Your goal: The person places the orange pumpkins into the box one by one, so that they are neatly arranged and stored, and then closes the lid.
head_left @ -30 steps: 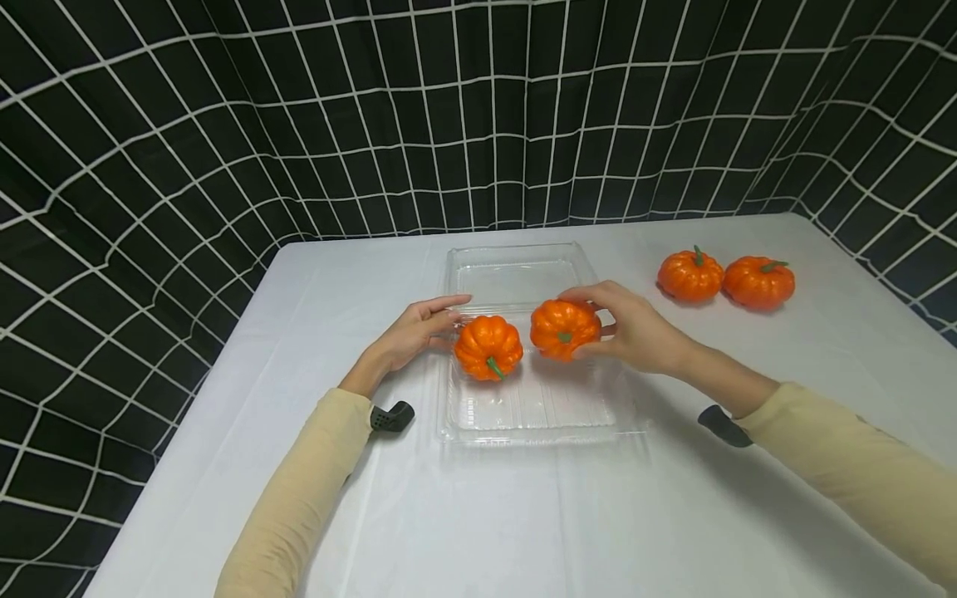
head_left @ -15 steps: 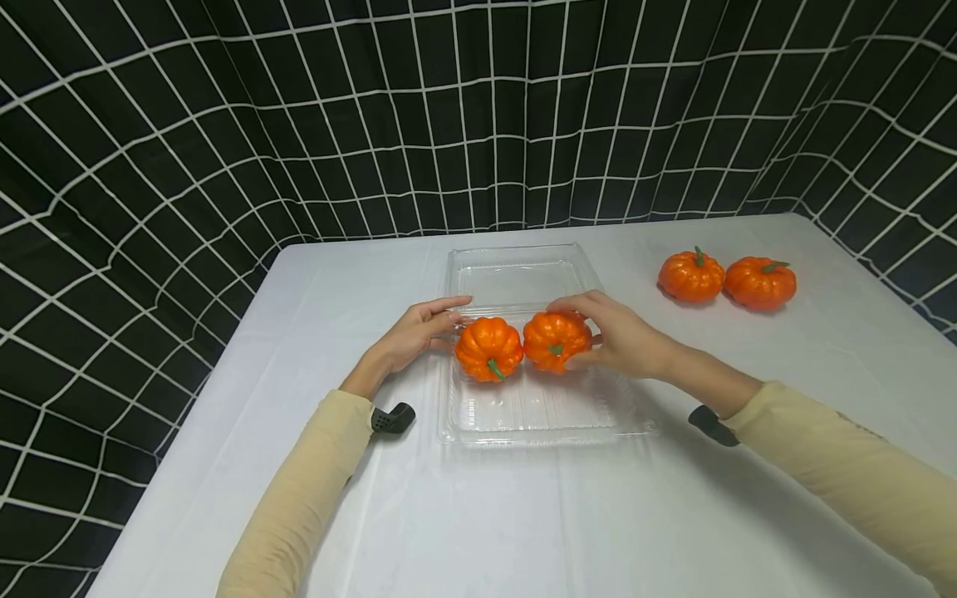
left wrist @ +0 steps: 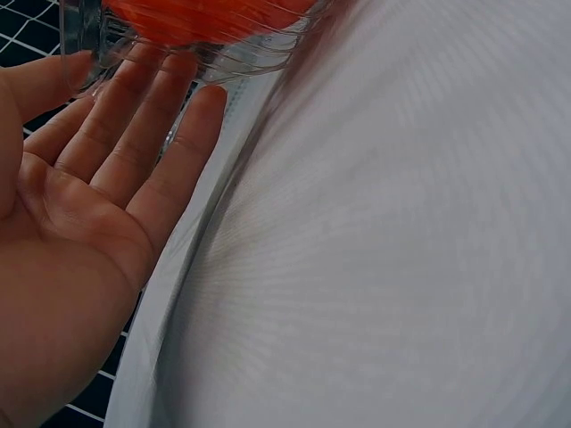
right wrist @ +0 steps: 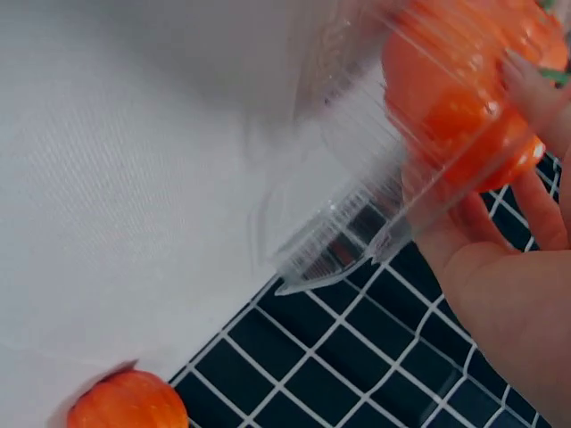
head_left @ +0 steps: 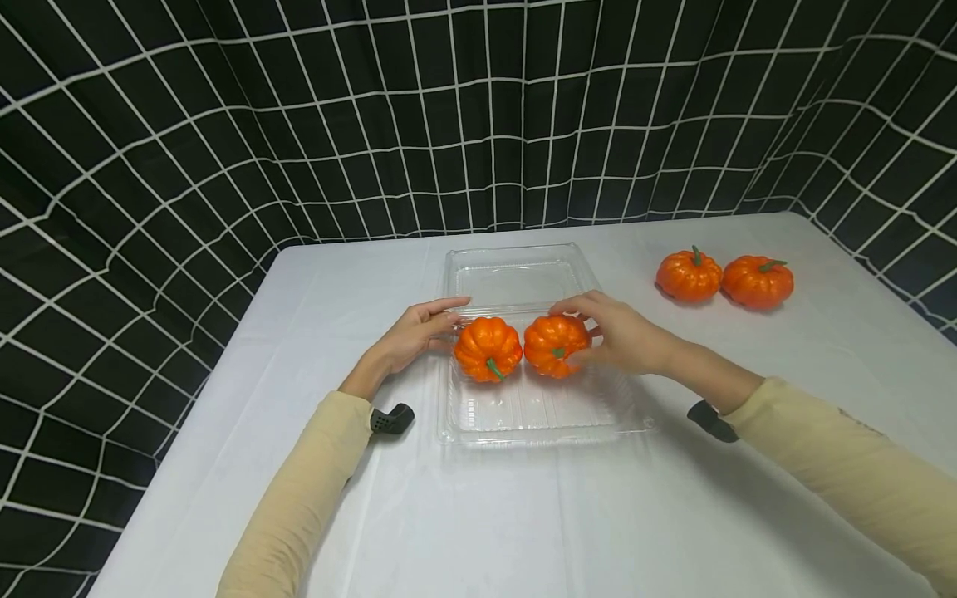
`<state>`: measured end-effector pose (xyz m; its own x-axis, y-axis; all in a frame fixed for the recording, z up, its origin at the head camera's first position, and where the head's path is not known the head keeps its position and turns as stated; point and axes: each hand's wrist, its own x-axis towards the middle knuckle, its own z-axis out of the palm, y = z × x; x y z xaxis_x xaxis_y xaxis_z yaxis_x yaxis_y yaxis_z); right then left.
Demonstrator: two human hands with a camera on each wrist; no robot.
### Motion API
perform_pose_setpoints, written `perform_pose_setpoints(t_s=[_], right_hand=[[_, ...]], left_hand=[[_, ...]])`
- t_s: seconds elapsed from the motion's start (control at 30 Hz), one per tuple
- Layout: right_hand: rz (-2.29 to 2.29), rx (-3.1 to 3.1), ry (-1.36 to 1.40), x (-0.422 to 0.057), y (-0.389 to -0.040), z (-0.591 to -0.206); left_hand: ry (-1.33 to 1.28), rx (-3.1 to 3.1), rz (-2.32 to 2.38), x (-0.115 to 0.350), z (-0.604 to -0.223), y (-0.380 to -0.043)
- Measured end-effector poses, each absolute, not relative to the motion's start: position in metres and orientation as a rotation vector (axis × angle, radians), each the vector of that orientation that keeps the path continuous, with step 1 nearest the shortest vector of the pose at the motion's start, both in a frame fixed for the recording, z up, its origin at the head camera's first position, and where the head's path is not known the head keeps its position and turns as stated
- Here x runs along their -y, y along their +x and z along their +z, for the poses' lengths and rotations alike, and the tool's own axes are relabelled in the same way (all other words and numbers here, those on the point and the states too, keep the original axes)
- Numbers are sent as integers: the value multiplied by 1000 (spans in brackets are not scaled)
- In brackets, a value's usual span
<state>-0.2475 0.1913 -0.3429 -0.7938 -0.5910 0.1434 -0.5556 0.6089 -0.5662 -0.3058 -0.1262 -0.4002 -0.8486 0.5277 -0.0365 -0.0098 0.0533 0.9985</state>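
In the head view, a clear plastic clamshell container (head_left: 538, 428) lies with its lid (head_left: 516, 278) folded back, away from the person. A small orange pumpkin (head_left: 488, 349) with a green stem sits at the left of its base. My right hand (head_left: 624, 336) grips a second pumpkin (head_left: 553, 345) beside the first, thumb at the near side, fingers around the far side. My left hand (head_left: 414, 334) rests against the container's left side. In the left wrist view its fingers (left wrist: 183, 160) reach nearly straight to the plastic wall. The container's wall partly covers the gripped pumpkin in the right wrist view.
Two more pumpkins, one (head_left: 689, 276) beside the other (head_left: 758, 282), lie at the back right of the white-covered table (head_left: 478, 515). A black curtain with a white grid (head_left: 493, 108) stands behind and at both sides.
My right hand has moved left and slightly nearer with its pumpkin, down into the container next to the first pumpkin. In the last half second it has barely shifted. My left hand has stayed put.
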Motion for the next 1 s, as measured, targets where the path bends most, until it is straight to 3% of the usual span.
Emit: perform_pose_setpoints(t_s=[1.0], right_hand=[[-922,-2717,-1003,-198,-254,-337]], left_hand=[[527,-1948,1848,126,-403,-307]])
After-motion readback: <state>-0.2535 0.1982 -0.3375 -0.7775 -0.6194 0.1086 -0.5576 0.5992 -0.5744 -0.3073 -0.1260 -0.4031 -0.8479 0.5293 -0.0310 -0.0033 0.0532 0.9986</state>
